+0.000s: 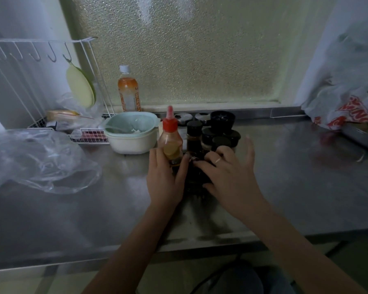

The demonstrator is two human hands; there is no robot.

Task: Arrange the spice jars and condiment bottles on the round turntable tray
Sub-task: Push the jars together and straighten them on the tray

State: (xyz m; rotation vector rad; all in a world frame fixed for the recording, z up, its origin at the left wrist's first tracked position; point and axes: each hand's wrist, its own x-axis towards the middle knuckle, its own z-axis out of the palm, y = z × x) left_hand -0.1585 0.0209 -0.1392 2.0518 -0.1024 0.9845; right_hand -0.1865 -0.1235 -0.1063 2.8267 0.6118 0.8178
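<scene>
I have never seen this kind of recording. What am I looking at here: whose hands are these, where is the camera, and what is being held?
There is no machine, only one picture from a camera worn on a person's head, looking down at a steel counter. The left hand grips a red-capped sauce bottle. The right hand rests on dark things beside it, too dim to identify. Behind stand dark-lidded spice jars, with a pale green bowl to their left and a clear plastic bag farther left.

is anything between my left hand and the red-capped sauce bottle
No. The left hand is already wrapped around the sauce bottle, with nothing visible between them.
</scene>
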